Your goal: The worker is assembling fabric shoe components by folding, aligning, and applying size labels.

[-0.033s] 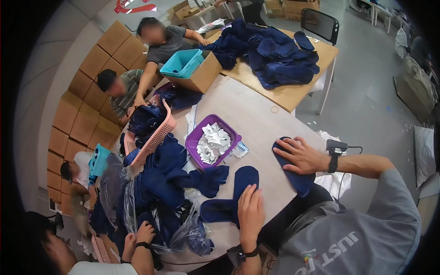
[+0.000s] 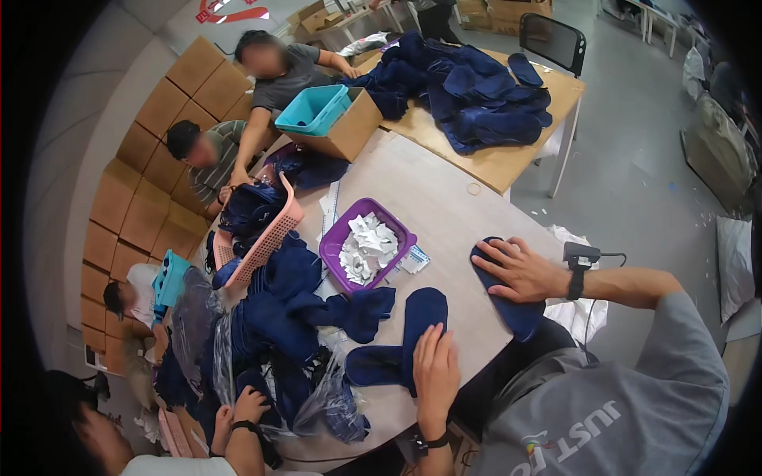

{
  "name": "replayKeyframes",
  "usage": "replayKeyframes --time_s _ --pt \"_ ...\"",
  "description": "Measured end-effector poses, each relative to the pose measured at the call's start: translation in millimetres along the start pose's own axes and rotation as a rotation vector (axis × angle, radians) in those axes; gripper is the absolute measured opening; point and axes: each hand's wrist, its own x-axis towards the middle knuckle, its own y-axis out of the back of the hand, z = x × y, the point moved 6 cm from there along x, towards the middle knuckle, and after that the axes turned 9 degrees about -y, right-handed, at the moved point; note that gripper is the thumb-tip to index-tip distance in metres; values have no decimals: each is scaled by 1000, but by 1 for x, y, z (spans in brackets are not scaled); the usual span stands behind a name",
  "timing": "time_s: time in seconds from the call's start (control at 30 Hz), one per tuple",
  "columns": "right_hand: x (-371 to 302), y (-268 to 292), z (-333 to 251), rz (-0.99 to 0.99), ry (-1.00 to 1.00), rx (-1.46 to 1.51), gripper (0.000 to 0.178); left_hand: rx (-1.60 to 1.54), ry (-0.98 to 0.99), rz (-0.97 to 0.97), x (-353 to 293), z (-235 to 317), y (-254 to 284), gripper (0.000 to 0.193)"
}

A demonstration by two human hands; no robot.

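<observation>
Flat on a navy fabric slipper [image 2: 520, 317] at the table's right edge lies my right hand [image 2: 520, 271], its fingers spread. My left hand [image 2: 436, 371] has its fingers stretched out over the near part of another navy slipper [image 2: 425, 313]. A further navy slipper [image 2: 373, 366] lies crosswise against that one, to the left of my hand. Neither hand is wrapped round anything. Beyond my left hand is a purple plastic basket [image 2: 329, 252] filled with small white paper pieces [image 2: 368, 247].
Navy slippers [image 2: 286, 317] and clear plastic bags [image 2: 329, 401] heap up on the left. Behind them stands a pink basket [image 2: 266, 238]. A co-worker's hands [image 2: 242, 408] work at lower left. Farther off are a cardboard box [image 2: 349, 127] and a wooden table [image 2: 468, 170] piled with navy slippers.
Very little differs. The fingertips of my left hand sit slightly lower on the slipper, and the co-worker's hands at lower left have shifted a little.
</observation>
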Motion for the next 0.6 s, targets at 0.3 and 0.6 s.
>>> replayKeyframes --time_s 0.3,0.6 --pt "32 -16 -21 42 12 28 68 161 -25 141 -6 52 -18 46" --pt "51 -14 -104 42 259 215 56 325 107 34 -78 39 -5 41"
